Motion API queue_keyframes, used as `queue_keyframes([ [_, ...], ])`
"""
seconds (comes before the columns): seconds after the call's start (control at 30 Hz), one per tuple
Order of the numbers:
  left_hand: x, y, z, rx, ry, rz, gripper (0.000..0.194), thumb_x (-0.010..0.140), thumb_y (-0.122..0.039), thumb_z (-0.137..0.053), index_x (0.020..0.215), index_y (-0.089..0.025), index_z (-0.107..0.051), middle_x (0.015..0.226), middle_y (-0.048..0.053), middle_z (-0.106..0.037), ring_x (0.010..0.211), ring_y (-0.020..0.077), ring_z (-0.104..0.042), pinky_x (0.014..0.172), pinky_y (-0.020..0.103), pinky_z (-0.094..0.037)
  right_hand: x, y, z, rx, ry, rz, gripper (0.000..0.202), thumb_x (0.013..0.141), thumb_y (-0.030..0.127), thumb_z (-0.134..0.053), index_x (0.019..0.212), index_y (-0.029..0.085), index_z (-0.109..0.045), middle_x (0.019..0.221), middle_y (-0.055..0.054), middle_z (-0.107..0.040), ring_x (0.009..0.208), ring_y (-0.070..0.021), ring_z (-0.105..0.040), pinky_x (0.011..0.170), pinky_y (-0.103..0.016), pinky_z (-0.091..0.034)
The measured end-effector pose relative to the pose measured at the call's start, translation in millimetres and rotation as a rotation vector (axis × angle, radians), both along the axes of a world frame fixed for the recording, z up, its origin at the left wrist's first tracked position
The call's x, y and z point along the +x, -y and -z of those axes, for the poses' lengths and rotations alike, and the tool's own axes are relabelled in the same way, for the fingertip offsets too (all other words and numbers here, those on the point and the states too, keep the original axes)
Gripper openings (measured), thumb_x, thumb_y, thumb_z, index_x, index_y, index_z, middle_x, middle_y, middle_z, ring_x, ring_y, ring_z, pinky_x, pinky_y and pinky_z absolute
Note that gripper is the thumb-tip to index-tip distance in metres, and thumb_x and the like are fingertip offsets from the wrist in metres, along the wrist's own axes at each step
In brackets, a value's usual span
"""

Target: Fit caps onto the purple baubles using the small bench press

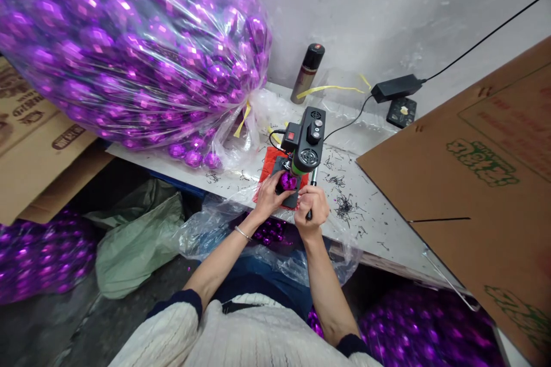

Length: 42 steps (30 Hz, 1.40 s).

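Observation:
My left hand (270, 195) is closed around a shiny purple ball (288, 180), steadying it on the dark base of a small black bench machine (316, 132). The ball sits right beneath the machine's head, where a green ring (296, 168) shows. My right hand (312, 209) makes a fist around the black grip of a lever (314, 175) at the machine's right side. Most of that grip is hidden by the fingers. Under the base lies a red sheet (267, 166).
A large clear bag of purple balls (163, 57) fills the back left. Behind the machine stand a spray can (307, 73) and a black power adapter (396, 88). Dark scraps (344, 205) litter the white table (379, 206). A cardboard box (473, 183) blocks the right.

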<state>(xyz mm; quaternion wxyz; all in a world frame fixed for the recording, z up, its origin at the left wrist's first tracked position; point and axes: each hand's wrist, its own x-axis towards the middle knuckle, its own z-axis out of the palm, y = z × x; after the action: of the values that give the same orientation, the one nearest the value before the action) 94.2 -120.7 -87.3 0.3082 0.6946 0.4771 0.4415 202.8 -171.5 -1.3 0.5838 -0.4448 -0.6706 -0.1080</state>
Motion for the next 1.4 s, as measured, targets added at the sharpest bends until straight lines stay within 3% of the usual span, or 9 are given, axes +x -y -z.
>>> queue_keyframes([
  [0.77, 0.9, -0.9, -0.4, 0.001, 0.027, -0.001, 0.055, 0.084, -0.033, -0.076, 0.134, -0.021, -0.057, 0.129, 0.014, -0.068, 0.123, 0.0296, -0.064, 0.110, 0.051, -0.045, -1.9, -11.7, 36.6, 0.104, -0.034, 0.053, 0.029, 0.099, 0.023, -0.035, 0.071, 0.023, -0.043, 0.069, 0.000, -0.055, 0.062, -0.0128, -0.056, 0.061, -0.029, -0.046],
  [0.87, 2.7, -3.0, 0.4, -0.010, 0.041, -0.003, 0.056, 0.082, -0.034, -0.077, 0.133, -0.022, -0.058, 0.129, 0.013, -0.068, 0.122, 0.0297, -0.064, 0.110, 0.050, -0.046, -2.2, -12.0, 25.8, 0.121, -0.018, 0.061, 0.031, 0.099, 0.023, -0.036, 0.069, 0.024, -0.044, 0.067, 0.001, -0.055, 0.058, -0.0123, -0.055, 0.058, -0.029, -0.046],
  [1.0, 3.6, -5.6, 0.6, -0.024, 0.084, -0.031, 0.061, 0.080, -0.037, -0.081, 0.134, -0.022, -0.058, 0.128, 0.013, -0.068, 0.121, 0.0300, -0.064, 0.106, 0.049, -0.048, -4.5, -11.5, -16.1, 0.000, -0.198, 0.083, 0.034, 0.100, 0.026, -0.039, 0.067, 0.023, -0.046, 0.065, 0.001, -0.053, 0.061, -0.0131, -0.057, 0.060, -0.029, -0.045],
  [1.13, -11.2, 20.6, 7.8, 0.101, 0.072, -0.068, 0.069, 0.079, -0.048, -0.080, 0.137, -0.021, -0.055, 0.129, 0.014, -0.067, 0.122, 0.0302, -0.063, 0.107, 0.049, -0.048, -6.8, -9.7, -46.6, -0.134, -0.261, 0.067, 0.037, 0.101, 0.029, -0.039, 0.065, 0.023, -0.046, 0.063, 0.002, -0.051, 0.062, -0.0123, -0.055, 0.063, -0.029, -0.043],
  [1.3, -44.6, 87.2, 30.8, 0.292, -0.142, 0.135, 0.072, 0.074, -0.061, -0.077, 0.132, -0.020, -0.061, 0.121, 0.017, -0.069, 0.112, 0.0307, -0.068, 0.096, 0.045, -0.054, -8.6, -7.3, -34.7, -0.077, -0.246, 0.027, 0.035, 0.099, 0.026, -0.041, 0.065, 0.023, -0.047, 0.063, 0.001, -0.052, 0.064, -0.0147, -0.057, 0.064, -0.031, -0.045],
  [1.4, -59.2, 85.7, 24.6, 0.245, -0.170, 0.123, 0.076, 0.074, -0.074, -0.068, 0.126, -0.018, -0.065, 0.118, 0.018, -0.070, 0.113, 0.0326, -0.067, 0.098, 0.046, -0.053, -9.7, -6.5, -26.0, -0.054, -0.234, 0.037, 0.033, 0.098, 0.024, -0.042, 0.066, 0.023, -0.048, 0.064, 0.000, -0.054, 0.064, -0.0159, -0.057, 0.064, -0.032, -0.045],
])
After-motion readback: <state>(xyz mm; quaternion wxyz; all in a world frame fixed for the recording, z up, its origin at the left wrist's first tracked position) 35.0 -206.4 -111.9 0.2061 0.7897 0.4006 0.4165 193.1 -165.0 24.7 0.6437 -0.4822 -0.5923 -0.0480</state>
